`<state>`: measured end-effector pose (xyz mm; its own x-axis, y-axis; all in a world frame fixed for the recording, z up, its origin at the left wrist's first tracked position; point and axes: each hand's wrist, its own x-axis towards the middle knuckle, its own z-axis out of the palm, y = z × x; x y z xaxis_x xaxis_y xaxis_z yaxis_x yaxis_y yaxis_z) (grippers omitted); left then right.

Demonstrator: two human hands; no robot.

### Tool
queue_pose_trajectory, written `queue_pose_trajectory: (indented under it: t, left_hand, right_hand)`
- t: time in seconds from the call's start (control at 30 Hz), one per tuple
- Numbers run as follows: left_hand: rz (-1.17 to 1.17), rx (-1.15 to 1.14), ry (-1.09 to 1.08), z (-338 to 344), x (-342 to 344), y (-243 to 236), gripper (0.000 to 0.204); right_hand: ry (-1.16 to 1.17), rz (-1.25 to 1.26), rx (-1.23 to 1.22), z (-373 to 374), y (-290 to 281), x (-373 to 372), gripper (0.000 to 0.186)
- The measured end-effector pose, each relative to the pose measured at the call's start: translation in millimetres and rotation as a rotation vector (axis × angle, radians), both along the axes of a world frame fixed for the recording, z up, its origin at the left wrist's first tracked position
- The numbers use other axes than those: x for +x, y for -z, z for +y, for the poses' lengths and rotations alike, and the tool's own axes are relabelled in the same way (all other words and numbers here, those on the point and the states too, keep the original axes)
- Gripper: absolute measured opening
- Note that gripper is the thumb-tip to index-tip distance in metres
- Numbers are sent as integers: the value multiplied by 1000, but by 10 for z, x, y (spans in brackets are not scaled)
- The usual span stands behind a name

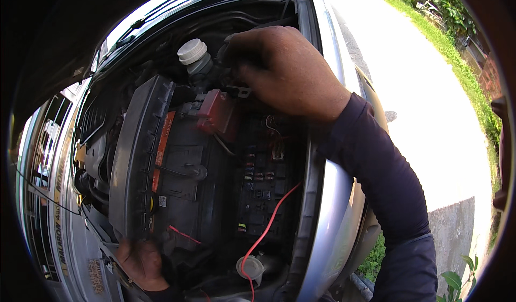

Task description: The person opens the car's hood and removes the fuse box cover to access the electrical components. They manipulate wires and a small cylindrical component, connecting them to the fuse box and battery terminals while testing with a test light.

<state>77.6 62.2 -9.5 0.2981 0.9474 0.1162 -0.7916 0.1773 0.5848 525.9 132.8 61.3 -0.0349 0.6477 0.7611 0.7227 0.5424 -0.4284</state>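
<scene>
My right hand [285, 73] reaches into the upper part of a car's engine bay, fingers curled around something dark that I cannot make out, beside a white-capped reservoir [192, 54] and above a red terminal cover [214, 111]. At lower left, my left hand [141, 261] is blurred and shadowed by the bottom end of the long black housing [134, 157]; its fingers are unclear. The battery [183, 194] sits between that housing and an uncovered fuse box [260, 194]. A loose red wire [271, 221] runs down over the fuse box and a round cap [251, 268].
The silver fender [336, 210] borders the bay on the right, with a sunlit concrete pavement [408, 114], grass strip [446, 54] and shrubs beyond. A parked vehicle's panel [64, 237] stands at left, and the dark underside of the raised hood [48, 44] fills the upper left.
</scene>
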Motion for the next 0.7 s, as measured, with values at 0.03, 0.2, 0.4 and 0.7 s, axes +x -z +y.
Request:
queue_pose_trajectory:
  t: [0.03, 0.2, 0.4, 0.7]
  left_hand:
    - [2, -36, -49, -12, 9, -12, 51]
    - [-57, 24, 11, -32, 58, -9, 48]
    - [-104, -13, -120, -65, 213, 12, 41]
    - [-263, -40, -37, -113, 426, -96, 35]
  right_hand:
    - [5, 11, 5, -13, -1, -3, 26]
    - [63, 63, 55, -49, -13, -14, 22]
    - [101, 82, 64, -15, -13, -16, 22]
    - [228, -111, -75, -53, -48, -58, 22]
